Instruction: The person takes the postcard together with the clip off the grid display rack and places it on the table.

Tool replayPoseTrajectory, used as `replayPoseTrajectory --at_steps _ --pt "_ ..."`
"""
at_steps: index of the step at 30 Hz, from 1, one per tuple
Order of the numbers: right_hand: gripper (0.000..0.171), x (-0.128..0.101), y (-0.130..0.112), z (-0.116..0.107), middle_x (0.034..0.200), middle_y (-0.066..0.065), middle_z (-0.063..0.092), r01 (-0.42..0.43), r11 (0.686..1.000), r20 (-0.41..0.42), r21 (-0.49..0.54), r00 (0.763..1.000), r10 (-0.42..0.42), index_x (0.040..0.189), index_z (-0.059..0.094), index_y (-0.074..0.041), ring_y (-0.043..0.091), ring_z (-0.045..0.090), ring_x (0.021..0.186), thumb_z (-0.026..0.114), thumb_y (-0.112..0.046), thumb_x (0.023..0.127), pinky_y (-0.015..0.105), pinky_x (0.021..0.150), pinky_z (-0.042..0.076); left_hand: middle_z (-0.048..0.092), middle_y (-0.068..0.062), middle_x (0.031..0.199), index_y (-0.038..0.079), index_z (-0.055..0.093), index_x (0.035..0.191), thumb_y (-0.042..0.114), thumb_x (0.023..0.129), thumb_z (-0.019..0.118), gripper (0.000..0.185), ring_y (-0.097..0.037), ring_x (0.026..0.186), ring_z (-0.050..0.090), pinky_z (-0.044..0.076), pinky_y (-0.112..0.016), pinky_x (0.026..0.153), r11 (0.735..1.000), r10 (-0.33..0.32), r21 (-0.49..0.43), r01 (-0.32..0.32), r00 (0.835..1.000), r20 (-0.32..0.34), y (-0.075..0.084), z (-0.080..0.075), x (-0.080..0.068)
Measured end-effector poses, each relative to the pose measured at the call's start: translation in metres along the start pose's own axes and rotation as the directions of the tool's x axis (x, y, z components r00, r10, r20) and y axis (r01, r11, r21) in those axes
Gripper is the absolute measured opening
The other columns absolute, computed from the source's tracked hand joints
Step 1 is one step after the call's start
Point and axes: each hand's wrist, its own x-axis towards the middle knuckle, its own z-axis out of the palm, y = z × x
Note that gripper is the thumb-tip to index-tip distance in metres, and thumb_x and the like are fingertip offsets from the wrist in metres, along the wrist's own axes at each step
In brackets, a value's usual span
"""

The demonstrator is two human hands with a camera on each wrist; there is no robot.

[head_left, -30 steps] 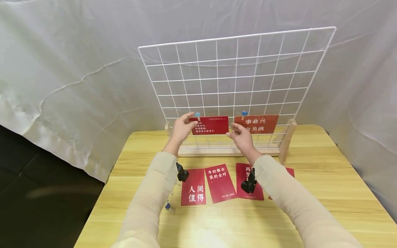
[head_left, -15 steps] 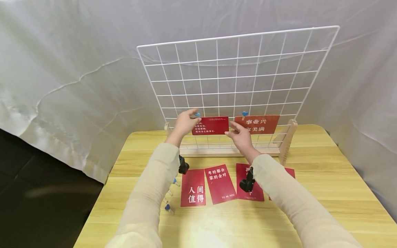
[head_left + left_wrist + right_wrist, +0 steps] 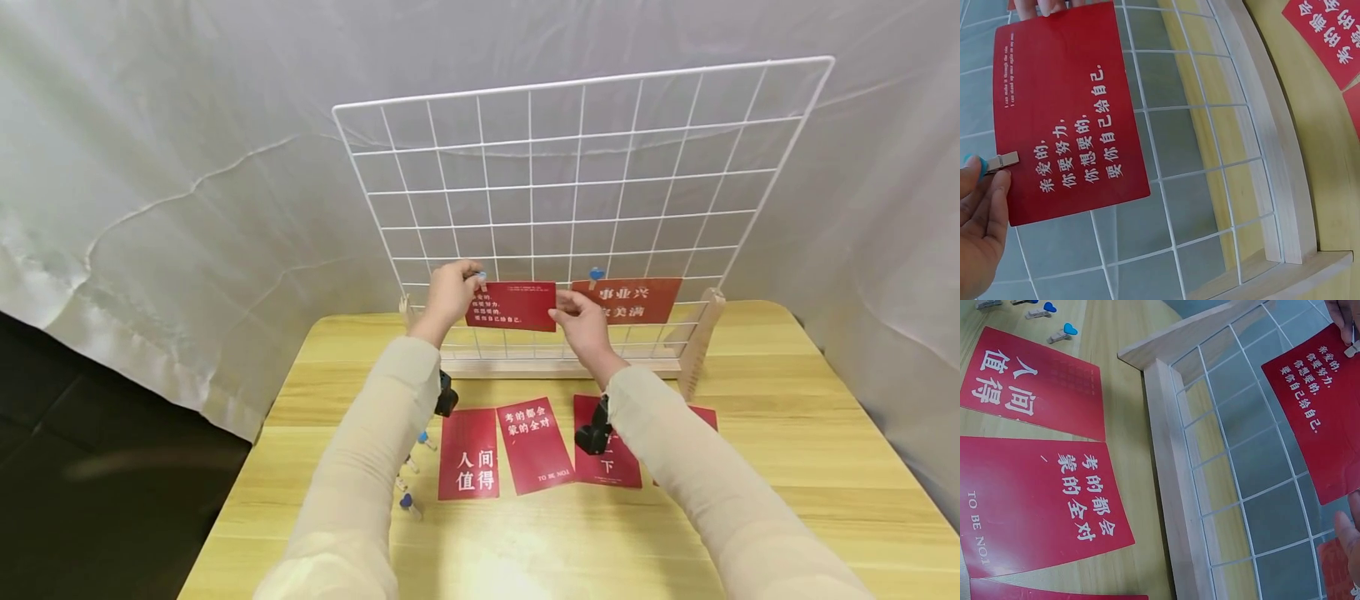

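White sheeting hangs all around a wooden table [image 3: 750,467], and a white wire grid [image 3: 585,167] stands in a wooden base at the far edge. Head view first: both arms in beige sleeves reach up to the grid. Left hand [image 3: 448,293] pinches a small clip with a blue heart [image 3: 481,277] at the top left corner of a red card [image 3: 512,305], fingers curled around the clip. Right hand [image 3: 579,321] pinches the card's right edge between thumb and fingers, so the card sits flat against the grid right between the two hands. Just past the right hand, a second red card [image 3: 628,300] hangs from its own blue clip [image 3: 596,273]. Below the wrists, more red cards [image 3: 534,442] lie flat on the table, with a few spare clips [image 3: 408,502] down by the left elbow.

Left wrist view: the card [image 3: 1063,112] fills the frame with white lettering, the wooden clip [image 3: 999,162] biting its edge, and the left fingers [image 3: 985,206] squeeze the clip's blue end. Fingertips of the other hand [image 3: 1047,6] show at the card's far edge.

Right wrist view: the grid's wooden base [image 3: 1175,475] runs down the middle, table cards [image 3: 1035,506] on one side and the held card [image 3: 1319,412] on the other, with a right fingertip [image 3: 1347,534] on its near edge.
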Motion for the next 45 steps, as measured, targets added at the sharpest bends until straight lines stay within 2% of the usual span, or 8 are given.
replayPoseTrajectory --at_steps 6,17,23,30,34,37,41,45 --pt "0.033 0.0 0.0 0.003 0.099 0.016 0.05 0.004 1.0 -0.007 0.017 1.0 -0.004 0.116 0.051 0.0 0.024 0.048 0.092 0.054 -0.005 0.084 0.03 0.076 0.046 0.063 -0.006 0.086 0.005 0.061 0.101 0.013 0.085 0.054 0.019 -0.016 0.077 0.057 0.045 -0.023 0.068 1.0 0.001 0.005 -0.001 1.0 -0.021 -0.001 0.001 0.0" --pt "0.028 -0.001 0.001 0.004 0.09 0.014 0.051 0.009 0.997 -0.018 0.077 1.0 -0.007 0.111 0.054 0.003 0.018 0.05 0.078 0.053 0.001 0.083 0.034 0.072 0.049 0.063 -0.008 0.081 0.002 0.062 0.092 0.007 0.082 0.057 0.012 -0.017 0.073 0.057 0.046 -0.022 0.064 0.999 0.021 -0.035 -0.023 0.999 -0.049 -0.002 0.003 -0.001" --pt "0.029 -0.002 0.002 0.004 0.088 0.012 0.051 -0.011 0.994 0.008 0.105 1.0 0.01 0.111 0.053 0.003 0.017 0.053 0.076 0.054 0.001 0.083 0.035 0.071 0.049 0.063 -0.007 0.077 0.001 0.063 0.089 0.004 0.082 0.056 0.01 -0.017 0.072 0.057 0.046 -0.023 0.066 0.997 0.074 -0.022 -0.077 0.993 -0.093 -0.003 0.005 -0.002" --pt "0.029 -0.006 0.003 0.005 0.087 0.011 0.05 0.011 0.992 0.029 0.129 0.999 -0.014 0.112 0.053 0.004 0.014 0.053 0.074 0.053 0.001 0.083 0.04 0.071 0.048 0.063 -0.009 0.078 0.0 0.063 0.085 0.001 0.081 0.056 0.008 -0.02 0.076 0.058 0.046 -0.024 0.071 0.992 0.125 -0.006 -0.127 0.983 -0.133 -0.007 0.007 -0.003" --pt "0.029 -0.007 0.004 0.005 0.087 0.012 0.05 0.004 0.99 0.029 0.14 1.0 -0.008 0.112 0.053 0.004 0.015 0.052 0.075 0.053 0.001 0.083 0.042 0.072 0.048 0.064 -0.01 0.081 -0.001 0.063 0.083 0.0 0.08 0.057 0.007 -0.021 0.078 0.058 0.046 -0.025 0.073 0.985 0.175 0.034 -0.172 0.971 -0.161 -0.009 0.01 -0.005" --pt "0.029 -0.007 0.004 0.004 0.088 0.012 0.051 0.011 0.991 0.028 0.133 0.999 -0.015 0.113 0.052 0.004 0.016 0.053 0.075 0.053 0.001 0.084 0.039 0.071 0.048 0.064 -0.01 0.081 -0.001 0.063 0.082 0.001 0.08 0.058 0.006 -0.021 0.078 0.059 0.046 -0.024 0.072 0.982 0.19 0.026 -0.189 0.963 -0.19 -0.009 0.011 -0.005" --pt "0.029 -0.007 0.003 0.003 0.088 0.012 0.051 0.024 0.993 0.026 0.12 0.999 -0.028 0.112 0.053 0.004 0.017 0.053 0.076 0.053 0.0 0.084 0.036 0.068 0.05 0.064 -0.011 0.08 -0.001 0.062 0.084 0.001 0.081 0.057 0.007 -0.019 0.076 0.06 0.047 -0.023 0.069 0.985 0.151 -0.057 -0.166 0.967 -0.206 -0.005 0.01 -0.004" --pt "0.03 -0.009 0.003 0.001 0.088 0.013 0.051 0.033 0.993 0.036 0.114 0.999 -0.038 0.112 0.053 0.005 0.016 0.053 0.074 0.054 0.0 0.083 0.034 0.067 0.05 0.063 -0.012 0.08 -0.002 0.061 0.087 0.001 0.081 0.056 0.008 -0.019 0.074 0.06 0.047 -0.022 0.066 0.98 0.084 -0.159 -0.12 0.972 -0.218 -0.003 0.008 -0.004"
